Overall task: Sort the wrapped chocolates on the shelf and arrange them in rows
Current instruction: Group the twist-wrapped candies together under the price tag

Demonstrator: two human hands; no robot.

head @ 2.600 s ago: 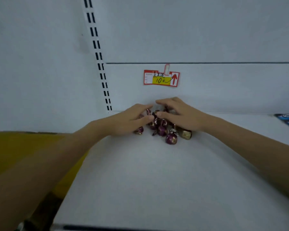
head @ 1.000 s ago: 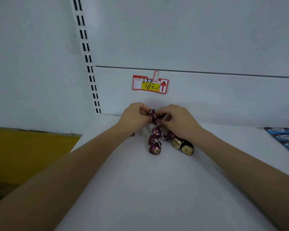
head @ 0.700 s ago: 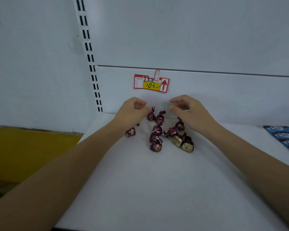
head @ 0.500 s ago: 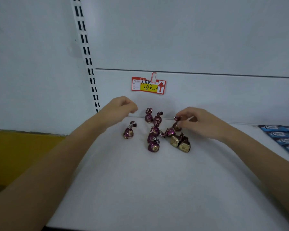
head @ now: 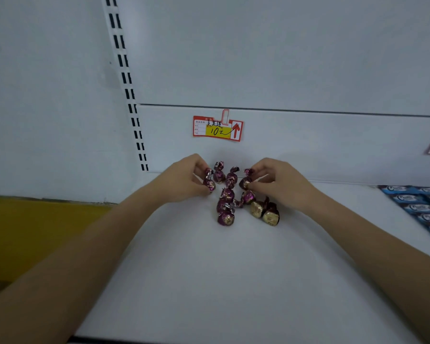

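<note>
We work on a white shelf [head: 233, 281] backed by a white panel [head: 308, 70]. A red and yellow price tag [head: 217, 127] is clipped to that panel directly above the work area, and a slotted upright [head: 127, 90] runs down towards the shelf's rear left corner. A stock of blue packets [head: 422, 207] lies along the right edge, well apart from the work.

The wrapped chocolates [head: 226, 207] sit near the rear edge, below the tag. Purple pieces form a short file running from the rear edge toward the front. Two gold pieces [head: 263, 212] lie touching each other just to the right of that file. We judge this split by wrapper colour to be the sorting under way, with each colour given its own line.

The left hand [head: 184, 180] pinches a purple chocolate [head: 209, 183] between thumb and fingertips, just left of the file's rear end. The right hand [head: 281, 184] pinches a second chocolate [head: 245, 182] by its body, just right of the file. We cannot tell whether either piece rests on the shelf or is lifted clear.

We judge that the fingertip pinch suits the job: twisted foil tops crush easily and small pieces roll, so a light hold on the body allows upright placement. The pieces at the rear are loosely spaced, so alignment is not yet complete
</note>
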